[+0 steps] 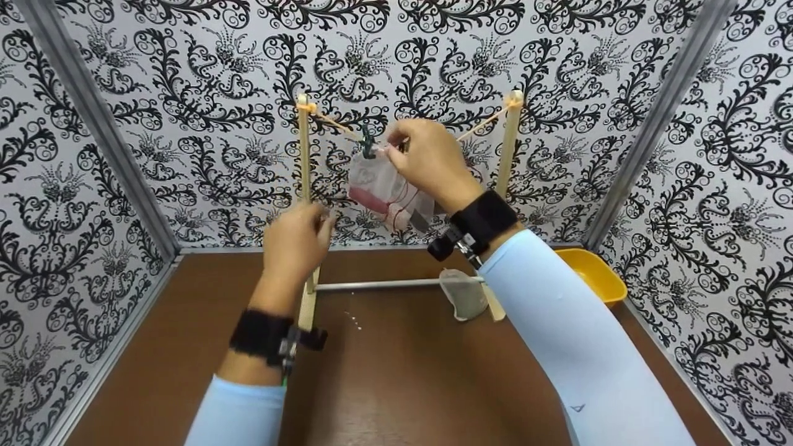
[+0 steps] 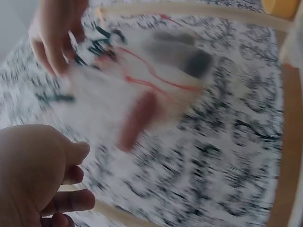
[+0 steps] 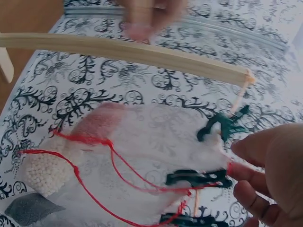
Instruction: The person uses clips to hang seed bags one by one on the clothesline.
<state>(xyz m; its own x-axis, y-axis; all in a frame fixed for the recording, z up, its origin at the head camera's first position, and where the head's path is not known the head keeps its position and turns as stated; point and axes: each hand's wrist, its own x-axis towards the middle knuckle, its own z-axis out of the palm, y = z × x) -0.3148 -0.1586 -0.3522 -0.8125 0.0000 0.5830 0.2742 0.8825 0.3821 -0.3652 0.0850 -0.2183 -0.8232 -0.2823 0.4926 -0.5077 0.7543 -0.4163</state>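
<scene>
Sheer mesh bags with red drawstrings hang from a sagging orange string by dark green clips. Through the mesh show reddish contents, white beads and a dark grey filling. My right hand pinches the top edge of one bag between thumb and forefinger, beside a green clip. Lower down, my left hand is by the left wooden post, fingers loosely bent and holding nothing.
Another mesh bag with grey-green contents lies by the white crossbar of the wooden frame. A yellow bowl stands at the right, partly behind my right sleeve. Small white bits lie on the brown table.
</scene>
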